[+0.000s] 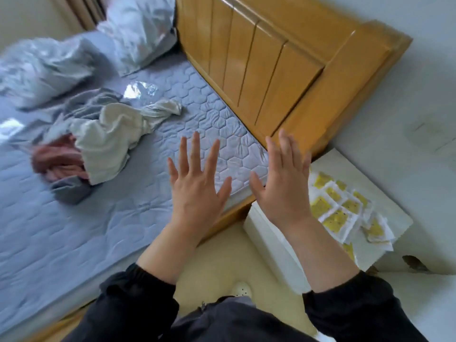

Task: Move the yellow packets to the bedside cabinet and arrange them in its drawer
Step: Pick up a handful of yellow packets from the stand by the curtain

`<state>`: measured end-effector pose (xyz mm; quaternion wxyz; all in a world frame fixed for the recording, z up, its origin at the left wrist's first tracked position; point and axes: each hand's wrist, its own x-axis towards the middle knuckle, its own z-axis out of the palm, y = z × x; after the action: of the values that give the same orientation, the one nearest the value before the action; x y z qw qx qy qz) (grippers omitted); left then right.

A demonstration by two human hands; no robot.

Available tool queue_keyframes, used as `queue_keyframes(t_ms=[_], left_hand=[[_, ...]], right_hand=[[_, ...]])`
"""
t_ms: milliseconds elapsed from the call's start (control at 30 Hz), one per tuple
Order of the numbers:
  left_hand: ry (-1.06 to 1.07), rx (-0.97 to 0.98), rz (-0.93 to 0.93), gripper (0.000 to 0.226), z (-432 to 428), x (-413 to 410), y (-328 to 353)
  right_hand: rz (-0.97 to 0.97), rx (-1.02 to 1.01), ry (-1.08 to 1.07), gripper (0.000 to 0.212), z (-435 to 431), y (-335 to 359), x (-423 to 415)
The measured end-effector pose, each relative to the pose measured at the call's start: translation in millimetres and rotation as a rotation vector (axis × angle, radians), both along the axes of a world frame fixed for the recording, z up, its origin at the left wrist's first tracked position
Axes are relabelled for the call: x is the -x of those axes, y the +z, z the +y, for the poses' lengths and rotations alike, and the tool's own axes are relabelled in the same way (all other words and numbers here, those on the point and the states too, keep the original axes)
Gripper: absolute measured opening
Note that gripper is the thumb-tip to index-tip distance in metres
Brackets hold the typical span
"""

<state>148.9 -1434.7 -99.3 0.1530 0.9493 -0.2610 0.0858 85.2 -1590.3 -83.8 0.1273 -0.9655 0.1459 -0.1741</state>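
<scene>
In the head view, the left hand (197,191) and right hand (283,183) are held up side by side, backs to the camera, fingers straight and spread, holding nothing and not touching each other. Black sleeves (138,299) cover the forearms. The yellow packets (343,208) lie in an overlapping spread on top of the white cabinet (350,166), partly hidden behind the right hand. The cabinet stands against the bed (209,114), beside the wooden headboard (266,70). On the grey quilted mattress lie crumpled clothes (103,134) and, farther back, pillows (140,28).
</scene>
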Motion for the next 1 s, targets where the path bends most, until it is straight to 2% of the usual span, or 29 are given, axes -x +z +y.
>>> queue_keyframes(t_ms=[233, 600, 1000], left_hand=[[0.251, 0.070, -0.065, 0.073, 173, -15, 26], [0.414, -0.016, -0.263, 0.073, 543, -14, 91], [0.738, -0.004, -0.323, 0.070, 776, 4, 118]], right_hand=[[-0.051, 0.071, 0.260, 0.064, 161, 24, -52], [-0.125, 0.173, 0.507, 0.066, 514, 76, -77], [-0.241, 0.160, 0.741, 0.066, 774, 129, -113]])
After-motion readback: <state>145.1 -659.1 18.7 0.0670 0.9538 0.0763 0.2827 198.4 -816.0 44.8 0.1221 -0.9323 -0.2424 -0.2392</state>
